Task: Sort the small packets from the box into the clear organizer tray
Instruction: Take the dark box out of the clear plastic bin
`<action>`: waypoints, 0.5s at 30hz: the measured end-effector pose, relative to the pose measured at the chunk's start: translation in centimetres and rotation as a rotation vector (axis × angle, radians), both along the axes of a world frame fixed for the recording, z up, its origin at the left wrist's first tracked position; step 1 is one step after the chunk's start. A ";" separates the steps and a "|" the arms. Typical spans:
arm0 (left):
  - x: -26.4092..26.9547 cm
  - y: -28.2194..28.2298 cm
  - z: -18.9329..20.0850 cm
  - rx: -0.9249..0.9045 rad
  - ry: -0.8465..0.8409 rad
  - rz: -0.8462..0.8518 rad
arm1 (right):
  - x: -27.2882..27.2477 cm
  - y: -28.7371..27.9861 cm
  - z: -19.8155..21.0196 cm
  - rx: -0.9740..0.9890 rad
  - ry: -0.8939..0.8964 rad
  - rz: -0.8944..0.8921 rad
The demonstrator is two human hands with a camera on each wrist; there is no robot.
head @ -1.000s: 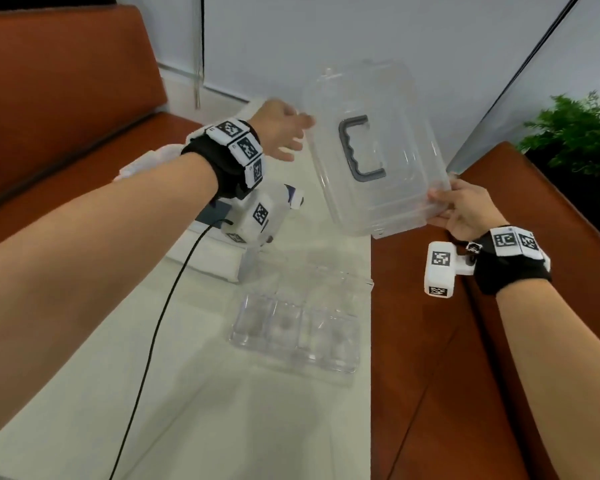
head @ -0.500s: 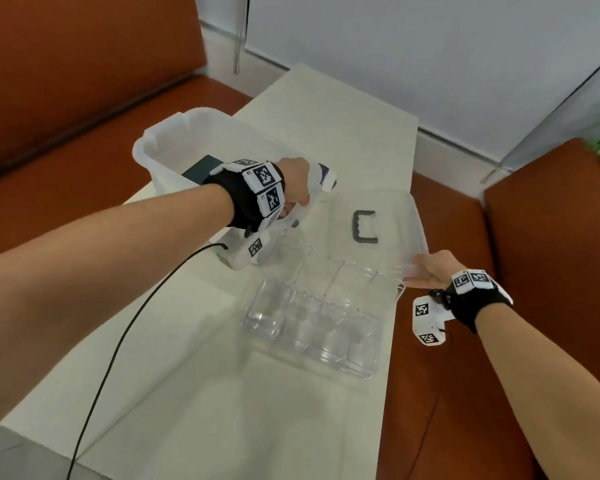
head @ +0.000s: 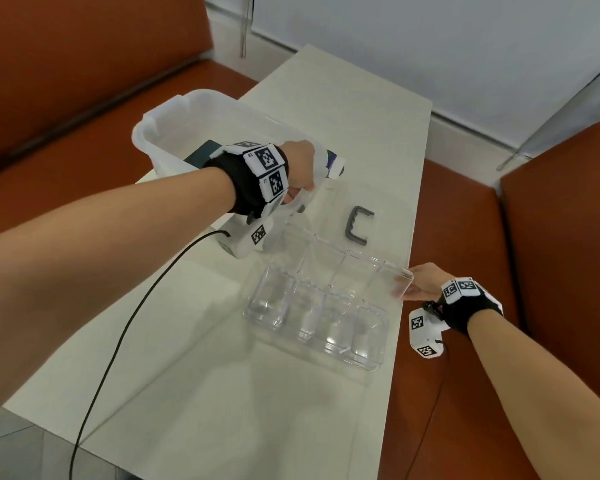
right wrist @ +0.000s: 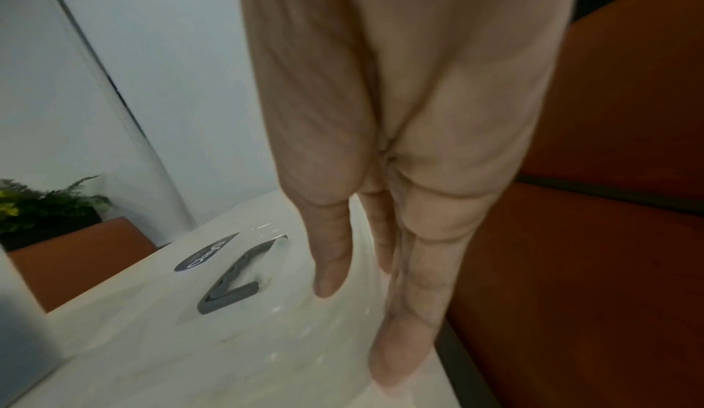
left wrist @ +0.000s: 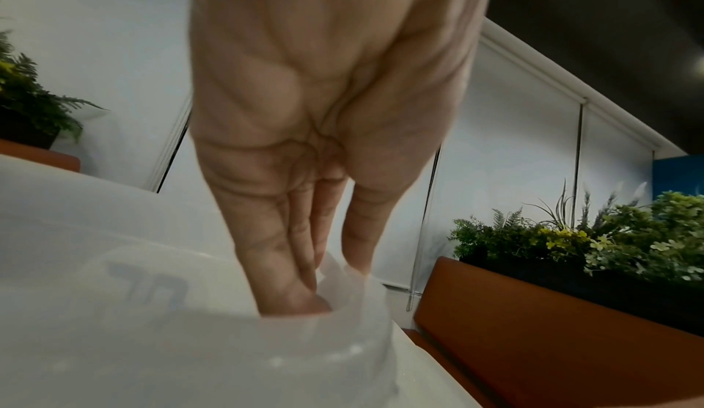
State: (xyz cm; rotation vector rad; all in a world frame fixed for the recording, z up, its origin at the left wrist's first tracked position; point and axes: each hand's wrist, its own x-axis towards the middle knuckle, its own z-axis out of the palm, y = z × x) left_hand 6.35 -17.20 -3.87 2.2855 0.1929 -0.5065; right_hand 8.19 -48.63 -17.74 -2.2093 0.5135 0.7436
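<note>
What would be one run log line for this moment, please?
left hand: on rim of white box | right hand: fingers straight at clear lid edge | organizer tray: no packets seen

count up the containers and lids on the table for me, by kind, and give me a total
White box: 1
Clear tray: 1
Clear lid with grey handle: 1
Total: 3
Packets inside the box are mostly hidden, so they are not counted.
</note>
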 end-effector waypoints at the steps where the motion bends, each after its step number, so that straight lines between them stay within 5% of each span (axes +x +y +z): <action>1: 0.0 -0.1 0.0 0.008 -0.011 0.008 | 0.0 0.0 0.2 -0.016 0.010 0.017; 5: -0.3 -0.1 0.0 0.031 -0.050 0.003 | 0.5 -0.2 3.4 -0.182 -0.020 0.142; 9: -0.6 0.4 0.1 0.084 -0.120 -0.046 | 1.8 2.0 10.0 -0.254 -0.230 0.340; 15: -0.8 3.8 1.0 0.159 -0.167 -0.144 | 0.0 12.8 20.9 0.181 -0.548 0.390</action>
